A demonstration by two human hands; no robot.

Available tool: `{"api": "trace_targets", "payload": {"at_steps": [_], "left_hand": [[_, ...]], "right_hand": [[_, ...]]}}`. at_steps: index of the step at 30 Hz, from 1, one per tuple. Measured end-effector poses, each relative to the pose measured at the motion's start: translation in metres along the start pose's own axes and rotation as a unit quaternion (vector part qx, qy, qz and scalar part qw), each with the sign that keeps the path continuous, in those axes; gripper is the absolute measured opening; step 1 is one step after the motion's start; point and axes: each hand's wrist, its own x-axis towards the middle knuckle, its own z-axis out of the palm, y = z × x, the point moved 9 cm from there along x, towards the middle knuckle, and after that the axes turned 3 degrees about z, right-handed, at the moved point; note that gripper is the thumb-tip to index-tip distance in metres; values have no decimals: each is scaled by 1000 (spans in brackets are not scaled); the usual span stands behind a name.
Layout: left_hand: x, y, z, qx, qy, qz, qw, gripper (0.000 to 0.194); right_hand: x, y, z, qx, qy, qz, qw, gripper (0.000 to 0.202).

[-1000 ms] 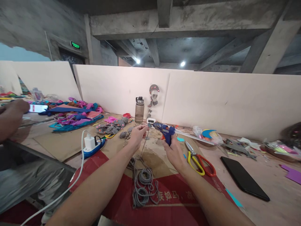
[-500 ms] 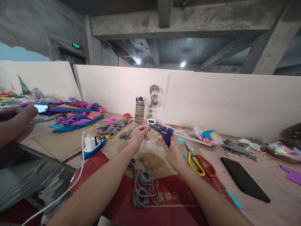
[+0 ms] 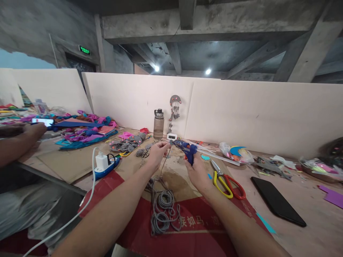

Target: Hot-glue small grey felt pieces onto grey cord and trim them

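A blue glue gun [image 3: 189,150] is gripped by my right hand [image 3: 197,171], its nozzle pointing left. Its tip meets the pinched fingertips of my left hand [image 3: 158,154], which hold the end of a grey cord [image 3: 165,160]. Whatever small piece is at the fingertips is too small to make out. From there the cord hangs down to a loosely coiled grey heap [image 3: 164,210] on the red and brown cardboard [image 3: 198,242]. Scissors [image 3: 225,184] with one yellow and one red handle lie right of my right hand.
A bottle [image 3: 158,125] and a small white display [image 3: 172,136] stand behind my hands. A power strip [image 3: 107,167] and coloured fabric [image 3: 85,130] lie left, a black phone [image 3: 277,200] right. Another person's hand [image 3: 32,137] holds a lit phone [image 3: 43,122] at far left.
My hands and the glue gun hold almost the same pose. At far left, the other person's hand and lit phone have shifted slightly.
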Motion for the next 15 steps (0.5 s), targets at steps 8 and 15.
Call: {"api": "trace_targets", "payload": {"at_steps": [8, 15], "left_hand": [[-1, 2, 1, 6, -1, -1, 1000, 33], [2, -4, -3, -18, 3, -17, 1000, 32]], "right_hand": [[1, 0, 0, 0, -1, 10, 1000, 29], [0, 3, -2, 22, 25, 1, 999, 25]]}}
